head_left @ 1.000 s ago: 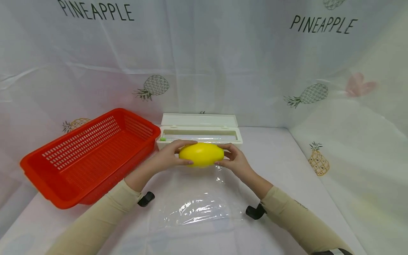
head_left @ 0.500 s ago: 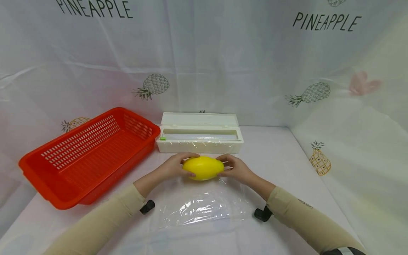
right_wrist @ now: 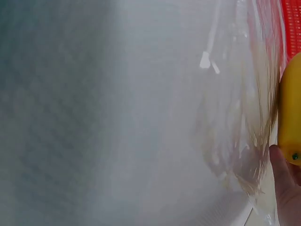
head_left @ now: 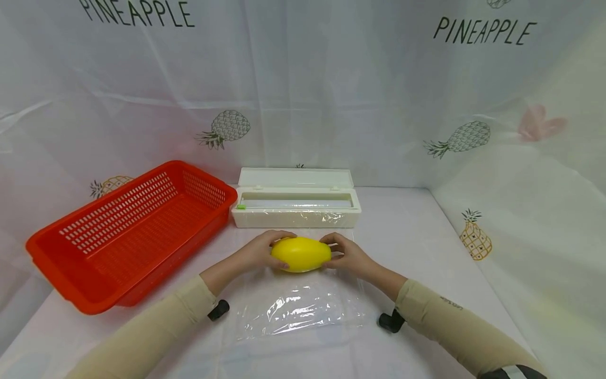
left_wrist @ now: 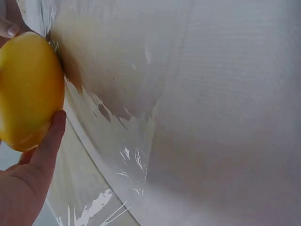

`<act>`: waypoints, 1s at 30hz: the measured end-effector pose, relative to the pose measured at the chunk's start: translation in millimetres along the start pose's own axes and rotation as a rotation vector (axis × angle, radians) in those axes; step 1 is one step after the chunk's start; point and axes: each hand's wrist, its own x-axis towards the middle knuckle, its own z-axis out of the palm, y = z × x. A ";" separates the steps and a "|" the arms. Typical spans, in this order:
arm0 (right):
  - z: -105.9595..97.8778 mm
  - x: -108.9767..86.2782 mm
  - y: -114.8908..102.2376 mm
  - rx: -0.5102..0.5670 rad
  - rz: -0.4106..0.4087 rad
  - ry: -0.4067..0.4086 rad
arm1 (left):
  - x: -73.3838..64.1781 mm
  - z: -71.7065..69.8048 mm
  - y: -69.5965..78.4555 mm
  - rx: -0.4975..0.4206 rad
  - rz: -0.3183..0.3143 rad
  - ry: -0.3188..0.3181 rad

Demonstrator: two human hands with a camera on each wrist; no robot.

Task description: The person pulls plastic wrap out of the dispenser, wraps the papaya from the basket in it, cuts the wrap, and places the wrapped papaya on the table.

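One fruit (head_left: 301, 255), gripped at its ends by left hand (head_left: 259, 251) and right hand (head_left: 352, 258).
Head view: long axis runs left to right, over the film (head_left: 299, 311); I count one film, one box (head_left: 295, 218) beyond, one basket (head_left: 137, 231) at left. Left wrist view: left hand curls round one end. Right wrist view: one green spot (right_wrist: 295, 156) marks the right hand's end.

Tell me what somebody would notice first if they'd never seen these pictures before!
Probably the shiny yellow oval thing, right in the middle, held between the left hand and the right hand above the glinting clear film. Next might be the big red basket on the left, near the open white box at the back.
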 end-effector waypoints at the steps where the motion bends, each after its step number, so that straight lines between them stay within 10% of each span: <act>1: -0.2 -0.7 -0.7 -0.009 -0.002 0.000 | -0.5 -0.1 -0.1 0.003 0.011 -0.004; 12: -9.3 -14.7 -10.0 -0.122 -0.062 0.026 | -13.4 -9.5 2.1 0.015 0.010 -0.001; 21: -28.2 -45.3 -18.1 -0.225 -0.140 -0.015 | -56.9 -21.5 10.2 0.112 0.092 0.099; 30: -32.4 -73.6 -14.3 -0.288 -0.108 -0.203 | -96.6 -11.1 4.1 0.195 0.177 -0.107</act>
